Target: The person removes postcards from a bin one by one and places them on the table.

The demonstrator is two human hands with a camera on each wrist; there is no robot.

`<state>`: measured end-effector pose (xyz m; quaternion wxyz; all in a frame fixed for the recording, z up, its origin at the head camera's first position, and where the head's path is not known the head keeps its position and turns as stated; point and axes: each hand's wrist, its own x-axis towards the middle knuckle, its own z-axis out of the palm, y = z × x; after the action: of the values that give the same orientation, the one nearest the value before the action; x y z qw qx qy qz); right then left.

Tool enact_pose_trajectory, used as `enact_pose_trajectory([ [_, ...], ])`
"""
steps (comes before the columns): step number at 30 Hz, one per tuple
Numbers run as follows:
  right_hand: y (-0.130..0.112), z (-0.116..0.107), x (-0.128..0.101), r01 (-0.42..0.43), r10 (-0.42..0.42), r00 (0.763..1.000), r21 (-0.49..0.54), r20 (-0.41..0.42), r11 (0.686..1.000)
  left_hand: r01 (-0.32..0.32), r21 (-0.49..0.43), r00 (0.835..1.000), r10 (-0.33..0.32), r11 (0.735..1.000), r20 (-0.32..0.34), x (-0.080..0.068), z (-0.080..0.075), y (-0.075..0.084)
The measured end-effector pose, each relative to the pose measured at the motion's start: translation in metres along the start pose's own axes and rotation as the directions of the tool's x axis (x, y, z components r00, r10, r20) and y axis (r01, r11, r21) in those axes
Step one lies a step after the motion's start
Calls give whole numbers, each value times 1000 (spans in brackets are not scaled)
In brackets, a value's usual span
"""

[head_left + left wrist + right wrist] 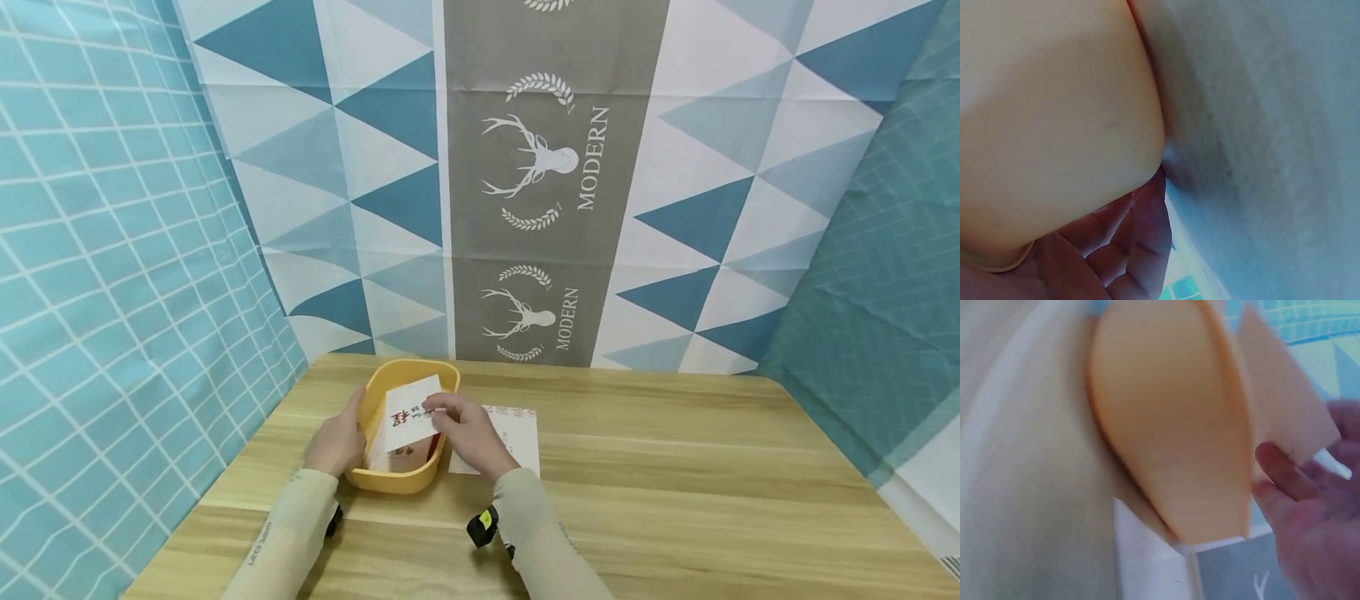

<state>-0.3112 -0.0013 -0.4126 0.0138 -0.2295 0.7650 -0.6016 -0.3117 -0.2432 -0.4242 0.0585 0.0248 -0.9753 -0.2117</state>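
Observation:
A yellow plastic basin (420,482) stands on the table. My left hand (337,440) holds it by the left side; in the left wrist view, the fingers (1147,244) lie along the basin's outer wall (1066,125). Over the basin, my right hand (471,433) pinches a white paper card (408,423) printed with red and dark characters. The right wrist view shows the back of that card (1282,400) between thumb and fingers, beside the basin wall (1166,425). Inside the basin lies more printed paper (408,457), partly covered by the raised card.
Right of the basin, a white printed sheet (517,442) lies flat on the wooden table (675,483), partly behind my right hand. A patterned curtain (525,250) hangs at the table's back edge. Blue tiled cloth (135,250) runs along the left side.

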Motion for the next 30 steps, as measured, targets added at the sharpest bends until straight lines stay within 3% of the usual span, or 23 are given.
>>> enact_pose_trajectory([
  [11, -16, -39, -4, -105, 93, 971, -44, -222, 994, 8, 21, 1000, -8, 1000, 16, 3, 2, -3],
  [19, -17, -62, -6, -177, 183, 953, 46, -242, 983, -7, 31, 1000, 7, 999, 0, 4, 2, -2],
  [26, -20, -85, -12, -230, 259, 918, 128, -300, 965, -2, 34, 1000, 2, 999, 4, 2, 0, -1],
  [30, -16, -102, -18, -254, 279, 902, 116, -329, 960, 12, 31, 1000, -12, 999, 15, 3, 0, 0],
])
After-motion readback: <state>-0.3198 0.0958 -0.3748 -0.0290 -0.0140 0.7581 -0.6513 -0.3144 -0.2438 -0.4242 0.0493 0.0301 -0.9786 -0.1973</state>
